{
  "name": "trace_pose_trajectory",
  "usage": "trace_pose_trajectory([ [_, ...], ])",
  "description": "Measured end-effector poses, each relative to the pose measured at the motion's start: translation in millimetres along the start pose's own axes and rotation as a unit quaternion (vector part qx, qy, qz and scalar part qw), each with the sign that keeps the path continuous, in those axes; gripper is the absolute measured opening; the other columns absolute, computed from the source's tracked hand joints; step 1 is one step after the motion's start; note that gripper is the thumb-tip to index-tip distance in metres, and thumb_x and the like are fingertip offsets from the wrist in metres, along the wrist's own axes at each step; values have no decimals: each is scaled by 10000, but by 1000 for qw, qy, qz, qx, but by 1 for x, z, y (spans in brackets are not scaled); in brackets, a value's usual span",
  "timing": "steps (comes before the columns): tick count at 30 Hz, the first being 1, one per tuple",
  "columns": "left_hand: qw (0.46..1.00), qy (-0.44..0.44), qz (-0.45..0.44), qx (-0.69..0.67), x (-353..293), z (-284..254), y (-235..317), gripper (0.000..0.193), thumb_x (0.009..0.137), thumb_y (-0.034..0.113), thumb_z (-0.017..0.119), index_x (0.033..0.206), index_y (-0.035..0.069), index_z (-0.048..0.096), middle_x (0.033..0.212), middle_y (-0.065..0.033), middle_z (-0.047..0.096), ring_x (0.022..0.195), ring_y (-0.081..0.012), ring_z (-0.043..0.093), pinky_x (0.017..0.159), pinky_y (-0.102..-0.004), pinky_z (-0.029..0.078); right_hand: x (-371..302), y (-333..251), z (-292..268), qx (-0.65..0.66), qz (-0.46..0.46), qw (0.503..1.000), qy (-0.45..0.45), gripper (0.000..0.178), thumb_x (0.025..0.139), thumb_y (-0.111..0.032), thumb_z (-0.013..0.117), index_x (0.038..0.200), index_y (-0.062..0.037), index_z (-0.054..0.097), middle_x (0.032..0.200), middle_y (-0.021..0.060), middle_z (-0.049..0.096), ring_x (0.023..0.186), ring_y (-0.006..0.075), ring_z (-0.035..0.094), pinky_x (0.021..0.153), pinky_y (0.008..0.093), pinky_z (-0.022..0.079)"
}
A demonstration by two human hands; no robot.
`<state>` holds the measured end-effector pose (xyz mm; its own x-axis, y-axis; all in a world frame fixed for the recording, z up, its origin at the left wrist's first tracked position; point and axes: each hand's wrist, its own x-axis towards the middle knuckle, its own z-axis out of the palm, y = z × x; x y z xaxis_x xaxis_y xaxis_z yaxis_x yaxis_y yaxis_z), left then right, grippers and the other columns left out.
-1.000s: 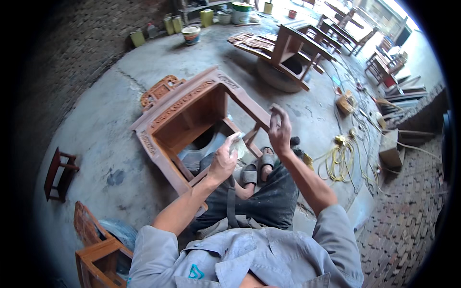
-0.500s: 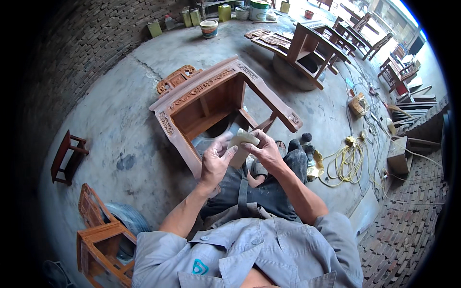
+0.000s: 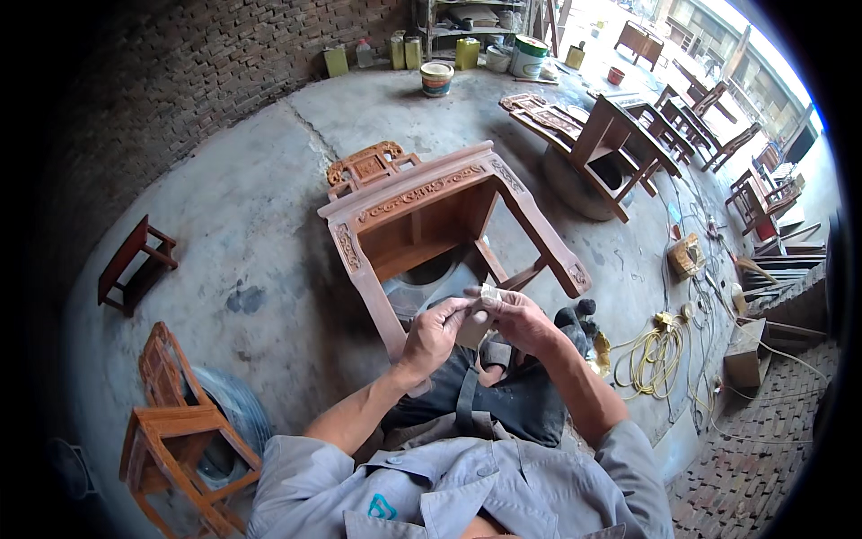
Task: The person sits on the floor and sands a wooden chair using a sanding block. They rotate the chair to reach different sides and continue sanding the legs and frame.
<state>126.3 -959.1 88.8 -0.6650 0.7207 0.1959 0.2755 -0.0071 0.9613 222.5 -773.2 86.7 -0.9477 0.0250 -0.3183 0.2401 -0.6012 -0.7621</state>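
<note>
Left hand (image 3: 433, 336) and right hand (image 3: 523, 321) pinch a pale sheet (image 3: 471, 335), long axis roughly one-to-seven o'clock; a carved chair (image 3: 418, 195) lies toward eleven.

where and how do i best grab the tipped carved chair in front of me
Probably by its left front leg and right front leg together, coming from your own side: both are slim bars reaching from the broad carved apron back toward you.

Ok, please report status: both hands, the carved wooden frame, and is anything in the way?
Left hand and right hand together on pale thin piece. Carved wooden frame just beyond, not held. Yellow cable coil off right, not blocking hands.
</note>
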Motion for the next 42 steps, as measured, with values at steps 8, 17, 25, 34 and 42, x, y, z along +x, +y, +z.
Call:
trace_pose_trajectory([
  [8,913,-43,-307,-265,48,-54,-11,474,951,-3,591,1395,-24,425,1046,-173,693,781,-217,719,583,-313,620,20,-23,33,-536,-257,800,-83,722,852,-243,804,1459,-11,489,1388,212,581,1252,352,594,1053,403,477],
  [17,821,168,149,524,176,-169,-140,625,941,392,646,1425,22,504,1275,-184,626,1247,-352,535,1114,-566,321,50,-35,-40,-548,-325,733,238,444,835,55,617,1258,-77,644,1149,189,714,1050,357,703,861,419,573],
  [25,854,46,65,514,177,-172,-130,873,875,648,637,1470,33,468,1327,-180,568,1266,-365,499,1112,-503,305,103,-87,-104,-668,-375,542,346,488,799,-6,608,1264,-142,670,1206,228,683,1319,417,525,1092,507,402],
  [34,855,12,59,516,176,-170,-112,1020,772,712,707,1476,19,456,1337,-202,548,1277,-388,488,1115,-507,312,144,-87,-125,-676,-295,559,378,368,916,-171,600,1277,-128,659,1227,257,669,1323,456,508,1161,518,341],
  [42,860,19,38,509,177,-165,-108,1031,771,725,700,1486,26,450,1370,-203,532,1311,-373,472,1126,-504,307,134,-88,-133,-693,-344,527,352,383,937,-267,657,1301,-150,634,1090,176,732,1288,430,551,1149,523,352],
])
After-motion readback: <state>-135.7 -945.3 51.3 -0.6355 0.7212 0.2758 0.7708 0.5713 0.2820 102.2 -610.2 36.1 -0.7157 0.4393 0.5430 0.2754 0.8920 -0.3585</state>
